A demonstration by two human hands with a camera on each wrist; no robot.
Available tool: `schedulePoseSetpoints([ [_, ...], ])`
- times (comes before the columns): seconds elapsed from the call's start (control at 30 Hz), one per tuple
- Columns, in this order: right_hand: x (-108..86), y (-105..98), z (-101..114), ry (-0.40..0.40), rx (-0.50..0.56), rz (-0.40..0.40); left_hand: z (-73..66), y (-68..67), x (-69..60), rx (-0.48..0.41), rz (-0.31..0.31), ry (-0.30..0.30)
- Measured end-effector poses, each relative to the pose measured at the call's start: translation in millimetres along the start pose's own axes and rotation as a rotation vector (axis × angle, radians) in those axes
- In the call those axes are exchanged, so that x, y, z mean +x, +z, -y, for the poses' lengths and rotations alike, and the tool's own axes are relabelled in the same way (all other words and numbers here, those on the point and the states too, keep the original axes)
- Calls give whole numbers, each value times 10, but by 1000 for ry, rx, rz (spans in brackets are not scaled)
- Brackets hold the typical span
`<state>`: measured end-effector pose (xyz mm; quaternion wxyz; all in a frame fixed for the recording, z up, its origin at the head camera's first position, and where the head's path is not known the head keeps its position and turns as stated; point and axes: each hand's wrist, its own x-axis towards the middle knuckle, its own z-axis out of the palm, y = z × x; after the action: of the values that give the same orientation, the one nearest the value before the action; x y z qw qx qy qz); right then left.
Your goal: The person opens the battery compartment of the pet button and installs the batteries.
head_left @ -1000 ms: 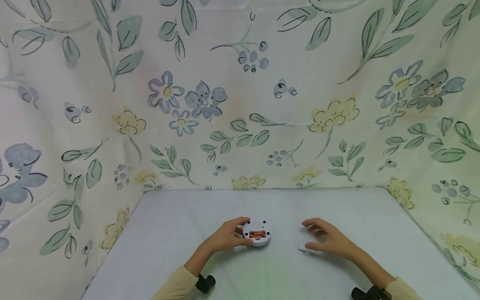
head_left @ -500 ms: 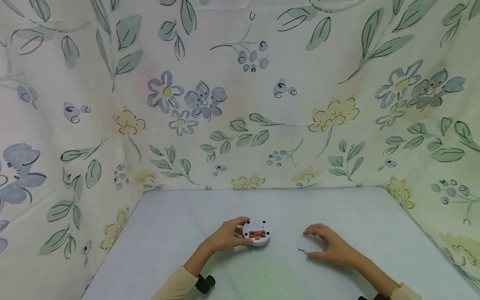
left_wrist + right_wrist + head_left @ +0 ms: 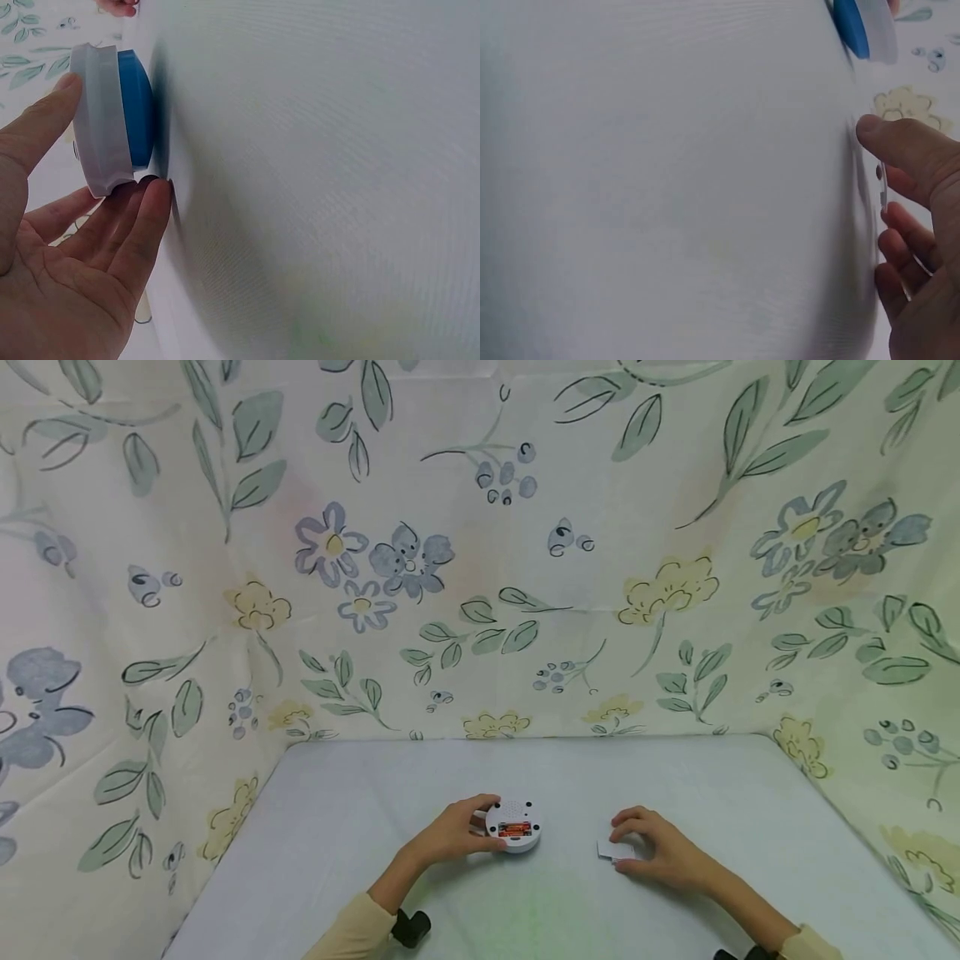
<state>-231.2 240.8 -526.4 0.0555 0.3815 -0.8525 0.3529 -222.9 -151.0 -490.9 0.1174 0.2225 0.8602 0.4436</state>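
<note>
Device (image 3: 514,812) sits between thumb and fingers of the left hand (image 3: 454,832).

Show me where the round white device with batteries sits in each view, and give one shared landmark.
Head: the round device, slightly right of centre, lower half.
Left wrist: upper left, edge-on, blue part showing.
Right wrist: top right, partly cut off.
Shared landmark: the floral cloth, visible in all three.

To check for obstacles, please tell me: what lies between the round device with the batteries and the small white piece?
Nothing: in the head view, only a bare stretch of white tabletop shows between the round device and the small white piece.
</note>
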Motion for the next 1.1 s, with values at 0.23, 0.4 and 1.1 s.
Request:
schedulePoseSetpoints([
  [0.23,83,-76,22,37,24,22,10,-2,3,0,5,1],
  [0.4,146,-113,42,13,68,14,6,-13,5,3,10,3],
  [1.1,496,71,134,44,212,30,14,-5,1,-4,10,16],
])
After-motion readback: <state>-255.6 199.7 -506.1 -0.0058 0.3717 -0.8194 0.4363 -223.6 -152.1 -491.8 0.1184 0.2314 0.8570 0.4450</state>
